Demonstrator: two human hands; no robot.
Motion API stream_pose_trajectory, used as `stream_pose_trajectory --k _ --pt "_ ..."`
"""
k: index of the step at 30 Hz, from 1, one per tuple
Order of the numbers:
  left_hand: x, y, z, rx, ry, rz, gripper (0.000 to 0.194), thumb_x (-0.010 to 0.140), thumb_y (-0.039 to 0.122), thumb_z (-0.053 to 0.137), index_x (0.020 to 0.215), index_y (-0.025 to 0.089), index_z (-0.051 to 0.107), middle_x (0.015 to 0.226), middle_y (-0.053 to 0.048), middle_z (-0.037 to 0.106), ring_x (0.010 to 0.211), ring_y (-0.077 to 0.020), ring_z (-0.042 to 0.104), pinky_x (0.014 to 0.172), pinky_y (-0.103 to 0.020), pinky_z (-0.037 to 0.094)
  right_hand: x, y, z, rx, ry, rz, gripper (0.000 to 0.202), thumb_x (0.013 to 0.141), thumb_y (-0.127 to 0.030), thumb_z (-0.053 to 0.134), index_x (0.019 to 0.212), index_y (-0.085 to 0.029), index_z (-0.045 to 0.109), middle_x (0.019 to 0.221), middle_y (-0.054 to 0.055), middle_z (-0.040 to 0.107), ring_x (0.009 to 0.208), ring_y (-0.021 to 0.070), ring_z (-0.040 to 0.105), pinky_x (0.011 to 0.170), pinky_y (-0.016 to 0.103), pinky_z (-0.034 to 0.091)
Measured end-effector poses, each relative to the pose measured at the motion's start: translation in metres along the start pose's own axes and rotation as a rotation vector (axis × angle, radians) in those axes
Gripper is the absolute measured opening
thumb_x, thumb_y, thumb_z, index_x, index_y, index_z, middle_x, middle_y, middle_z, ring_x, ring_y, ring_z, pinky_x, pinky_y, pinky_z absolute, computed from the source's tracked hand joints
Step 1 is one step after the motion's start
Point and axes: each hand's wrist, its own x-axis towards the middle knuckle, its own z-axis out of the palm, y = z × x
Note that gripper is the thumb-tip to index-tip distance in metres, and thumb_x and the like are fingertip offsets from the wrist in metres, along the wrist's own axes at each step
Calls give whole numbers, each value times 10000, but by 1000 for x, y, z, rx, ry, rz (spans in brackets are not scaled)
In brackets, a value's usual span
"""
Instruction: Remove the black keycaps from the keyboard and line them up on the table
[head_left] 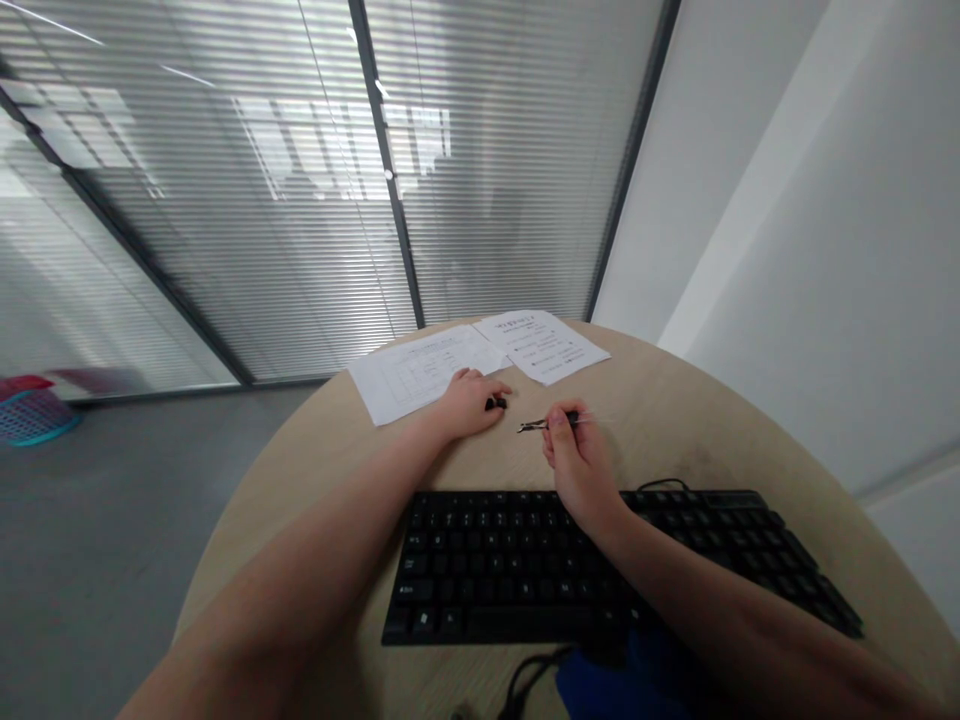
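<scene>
The left hand (472, 402) and right hand (579, 455) are ungloved. The left forearm (330, 560), toward seven o'clock, and the right forearm (697, 590), toward four, are bare, tapering to slimmer wrists. Toward five o'clock shows deep blue fabric (622, 682); whether it is worn is unclear.

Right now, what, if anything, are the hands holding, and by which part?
The right hand grips a metal-tipped tool by its dark handle. The left hand is at a small black piece; which part it holds cannot be told.

Slatted blinds (517, 140) line the glass partition (262, 250) beside a white wall (847, 260).
</scene>
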Motion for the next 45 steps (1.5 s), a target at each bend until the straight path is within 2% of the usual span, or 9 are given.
stream_pose_trajectory --k 17,20,23,26,28,31,35,39,45 --pt "-1 -3 2 -82 41 39 440 786 222 695 1223 210 750 1035 -54 810 1025 -310 666 1051 -514 447 1 3 1 11 16 -153 352 1010 -596 519 940 -251 522 648 -43 465 555 144 411 498 266 340" --pt "-3 -1 -11 -124 109 20 454 787 220 699 1238 182 738 1153 -84 792 1091 -300 676 1061 -482 470 0 1 1 20 21 -130 358 1008 -602 520 937 -251 509 638 -52 451 537 136 404 481 261 329" --pt "-7 7 -37 -166 247 -53 444 873 183 574 1298 142 695 1298 -118 734 1200 -264 646 1080 -432 468 -2 -3 1 45 1 -98 374 1004 -617 517 915 -255 490 625 -61 436 516 129 390 471 257 313" --pt "-14 25 -59 -336 458 -205 371 920 184 506 1210 146 735 1116 -92 780 994 -219 698 918 -369 535 -5 -6 0 44 -103 -78 399 1000 -633 507 878 -254 481 610 -63 427 507 127 378 468 258 299" --pt "-23 42 -63 -439 393 -289 317 925 201 523 1127 161 763 943 -59 785 820 -194 689 797 -340 540 -7 -9 -2 -8 -217 -82 399 998 -627 510 867 -251 490 614 -56 437 519 132 396 478 263 308" --pt "-45 66 -53 -464 152 -315 265 910 175 558 1060 180 776 906 -39 786 802 -182 687 773 -310 525 -10 -14 -4 -133 -369 -111 353 1006 -570 511 874 -243 515 620 -49 449 539 142 424 510 275 335" --pt "-71 81 -32 -237 -28 -297 249 932 189 542 968 213 787 830 -34 761 763 -193 660 725 -304 492 -12 -21 -6 -244 -474 -116 268 1016 -466 484 887 -235 529 615 -49 462 548 153 447 557 292 370" --pt "-77 81 -25 -201 -106 -281 228 934 209 565 841 205 774 705 -27 712 664 -183 613 643 -290 435 -11 -26 -6 -330 -520 -131 223 1009 -402 470 889 -228 539 671 -18 546 630 177 530 635 312 416" --pt "-74 78 -26 -202 -168 -218 195 919 205 596 791 203 743 728 -20 709 677 -177 604 619 -286 390 -12 -29 -7 -405 -602 -179 187 998 -355 490 882 -222 554 738 8 624 691 189 580 694 321 425"
